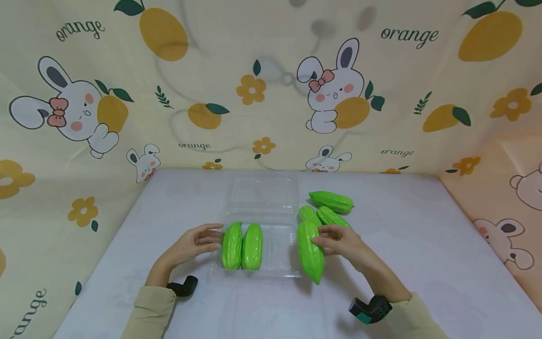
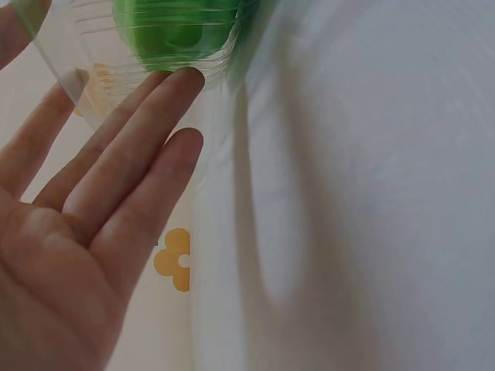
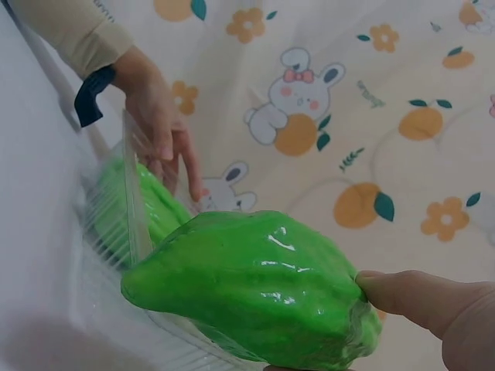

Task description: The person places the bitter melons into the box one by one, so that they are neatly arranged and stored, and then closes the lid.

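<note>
A clear plastic box lies on the table with two glossy green bitter melons side by side in its left part. My left hand is at the box's left wall, its fingers fairly straight; the left wrist view shows the fingertips right at the ribbed plastic. With thumb and fingers, my right hand pinches another bitter melon over the box's right edge. This bitter melon has its pointed end toward the box in the right wrist view. Its far underside is hidden there.
Behind the right hand lie three more bitter melons, close together on the white table. The box's transparent lid is folded back toward the rear. A printed cloth with rabbits and oranges hangs behind and along the sides.
</note>
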A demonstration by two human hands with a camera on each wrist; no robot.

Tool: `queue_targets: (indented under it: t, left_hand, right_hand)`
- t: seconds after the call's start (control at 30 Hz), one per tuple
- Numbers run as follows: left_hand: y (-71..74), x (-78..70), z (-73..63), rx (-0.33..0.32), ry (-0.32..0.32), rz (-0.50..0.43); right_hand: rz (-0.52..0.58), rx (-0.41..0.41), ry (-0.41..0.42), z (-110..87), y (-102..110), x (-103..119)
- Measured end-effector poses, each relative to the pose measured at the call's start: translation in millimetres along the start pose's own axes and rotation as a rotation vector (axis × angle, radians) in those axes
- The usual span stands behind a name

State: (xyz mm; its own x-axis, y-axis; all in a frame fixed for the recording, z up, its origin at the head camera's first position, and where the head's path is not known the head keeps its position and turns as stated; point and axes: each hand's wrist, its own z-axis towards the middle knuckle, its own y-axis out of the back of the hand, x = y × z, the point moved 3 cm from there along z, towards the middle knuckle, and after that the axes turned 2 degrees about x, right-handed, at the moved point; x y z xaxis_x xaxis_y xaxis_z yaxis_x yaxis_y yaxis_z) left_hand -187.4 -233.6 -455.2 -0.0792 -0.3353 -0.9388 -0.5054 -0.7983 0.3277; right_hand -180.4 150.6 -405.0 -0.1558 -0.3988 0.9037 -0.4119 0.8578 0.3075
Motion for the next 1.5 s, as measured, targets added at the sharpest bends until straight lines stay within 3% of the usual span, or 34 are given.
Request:
queue_targets:
  t: [0.43,0.93,1.5]
  left_hand:
    - [-0.3,2.6,0.5,-0.018,0.012,0.035]
    - [-1.3,1.0,0.4,0.001,-0.009,-0.01]
    - [-0.8,0.4,0.0,0.008,0.004,0.002]
  right_hand:
    - [0.035,-0.025,0.01,11.6,-12.1,7.3]
    - [0.025,-0.029,-0.002,29.5,-28.8,16.3]
    - [0.045,-0.038,0.014,45.4,-41.3,18.9]
